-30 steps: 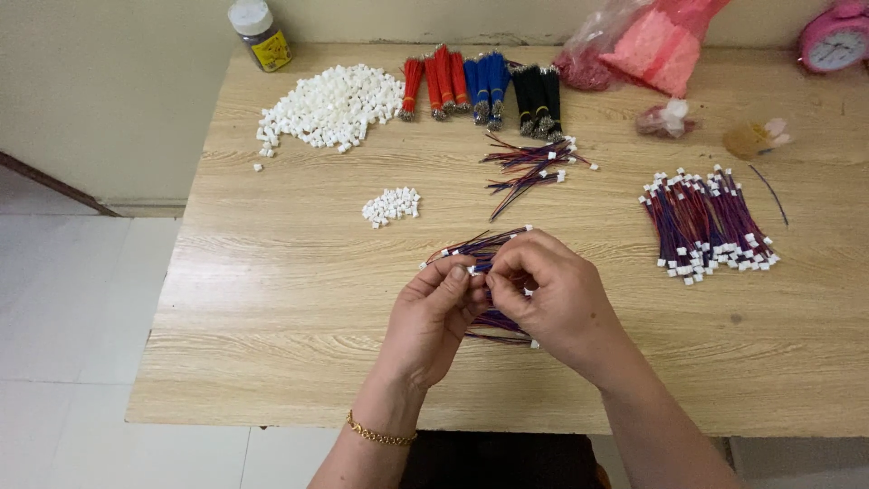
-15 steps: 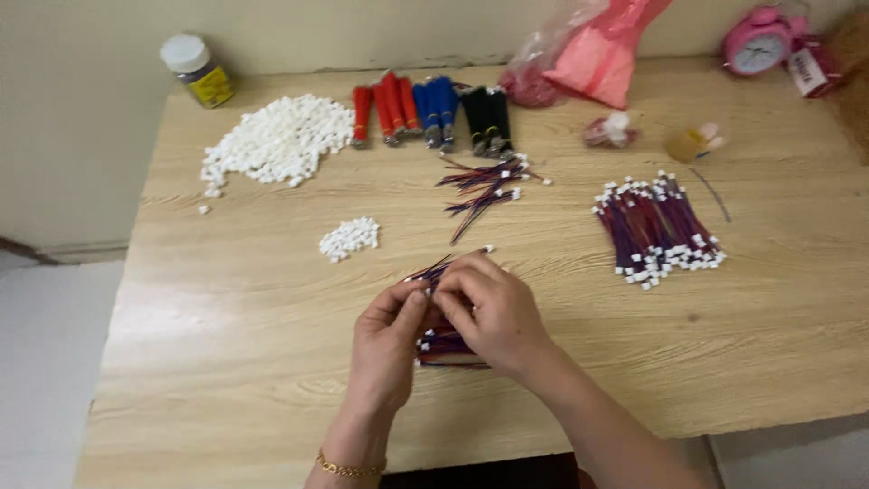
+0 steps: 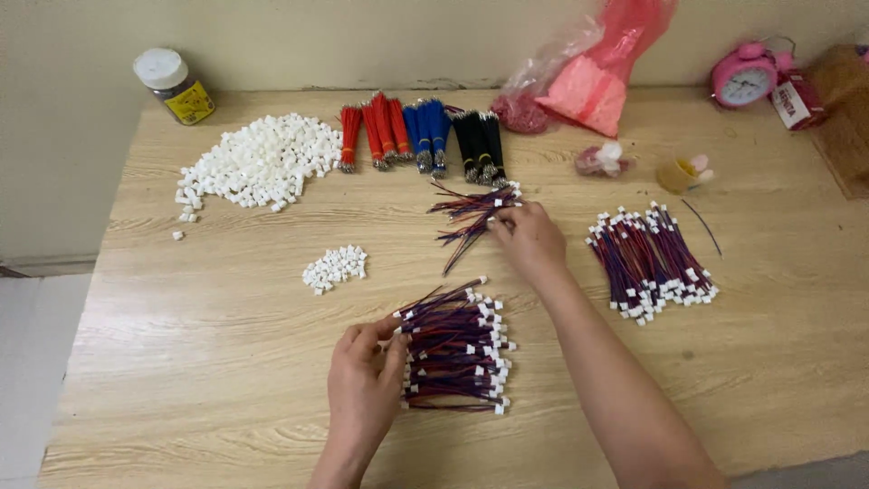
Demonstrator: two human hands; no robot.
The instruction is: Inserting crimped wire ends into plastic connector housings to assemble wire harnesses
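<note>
I am sitting at a pale wood-grain bench [image 3: 226, 380] pushed against a plain cream wall [image 3: 362, 36], with white floor tiles [image 3: 36, 362] showing to my left. My left hand [image 3: 362, 389] is resting against the near pile of wired connectors [image 3: 457, 349], its fingers [image 3: 391, 349] lightly curled and touching the wire ends. My right hand [image 3: 529, 240] is reaching to the loose wire bundle [image 3: 466, 217] farther back, fingertips pinching its plug ends. A pink alarm clock [image 3: 744, 77] is standing at the back right.
</note>
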